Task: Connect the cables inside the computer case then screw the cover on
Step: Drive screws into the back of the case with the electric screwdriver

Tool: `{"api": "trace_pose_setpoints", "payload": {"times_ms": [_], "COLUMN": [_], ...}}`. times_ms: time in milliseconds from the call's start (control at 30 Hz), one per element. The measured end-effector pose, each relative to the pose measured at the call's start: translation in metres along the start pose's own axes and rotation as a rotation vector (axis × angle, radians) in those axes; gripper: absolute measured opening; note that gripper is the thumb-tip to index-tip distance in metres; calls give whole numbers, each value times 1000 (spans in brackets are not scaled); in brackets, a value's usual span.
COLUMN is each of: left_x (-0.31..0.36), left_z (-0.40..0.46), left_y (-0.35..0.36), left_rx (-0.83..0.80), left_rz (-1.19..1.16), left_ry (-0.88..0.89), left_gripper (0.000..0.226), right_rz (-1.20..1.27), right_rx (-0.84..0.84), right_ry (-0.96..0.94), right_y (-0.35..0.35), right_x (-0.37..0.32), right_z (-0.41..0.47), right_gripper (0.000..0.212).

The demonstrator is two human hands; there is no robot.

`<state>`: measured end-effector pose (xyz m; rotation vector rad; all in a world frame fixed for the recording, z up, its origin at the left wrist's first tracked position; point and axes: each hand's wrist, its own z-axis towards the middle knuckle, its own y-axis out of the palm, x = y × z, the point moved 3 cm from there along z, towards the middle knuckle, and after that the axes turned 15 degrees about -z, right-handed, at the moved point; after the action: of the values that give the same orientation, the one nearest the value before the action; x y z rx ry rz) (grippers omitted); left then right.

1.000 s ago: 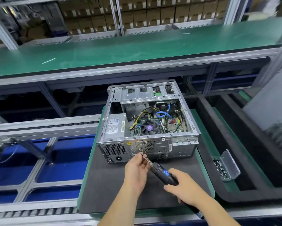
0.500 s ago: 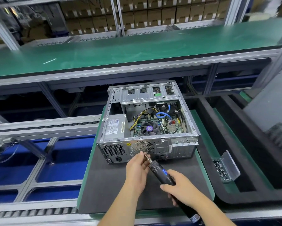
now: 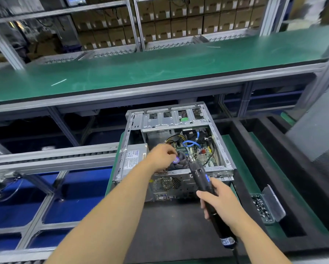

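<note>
Now my right hand [image 3: 219, 201] grips one electric screwdriver [image 3: 203, 180]; my left hand [image 3: 162, 156], fingers curled, hovers over one open computer case [image 3: 178, 119], grip unclear.

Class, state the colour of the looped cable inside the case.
Blue: the looped cable, clearest in the head view.

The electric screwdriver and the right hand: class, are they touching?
Touching. The head view shows the right hand with its fingers wrapped round the electric screwdriver body, no gap between them.
</note>
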<state>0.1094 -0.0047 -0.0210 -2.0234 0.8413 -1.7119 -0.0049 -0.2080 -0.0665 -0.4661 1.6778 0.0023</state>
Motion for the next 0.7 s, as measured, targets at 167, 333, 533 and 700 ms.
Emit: {"api": "trace_pose_setpoints", "payload": {"times_ms": [167, 333, 533, 700], "left_x": [-20, -25, -18, -16], "left_z": [13, 14, 14, 10], "left_y": [18, 20, 18, -4], "left_rx": [-353, -393, -383, -144], "left_rz": [23, -135, -195, -244], "left_ry": [-222, -360, -134, -93], "left_gripper": [33, 49, 21, 26], "right_rz": [29, 70, 138, 171], "right_rx": [-6, -9, -20, -30], "right_ry": [31, 47, 78, 92], "right_y": [-12, -16, -18, -12], "right_x": [-1, -3, -5, -2], "right_z": [9, 16, 21, 21], "right_gripper": [9, 8, 9, 11]}}
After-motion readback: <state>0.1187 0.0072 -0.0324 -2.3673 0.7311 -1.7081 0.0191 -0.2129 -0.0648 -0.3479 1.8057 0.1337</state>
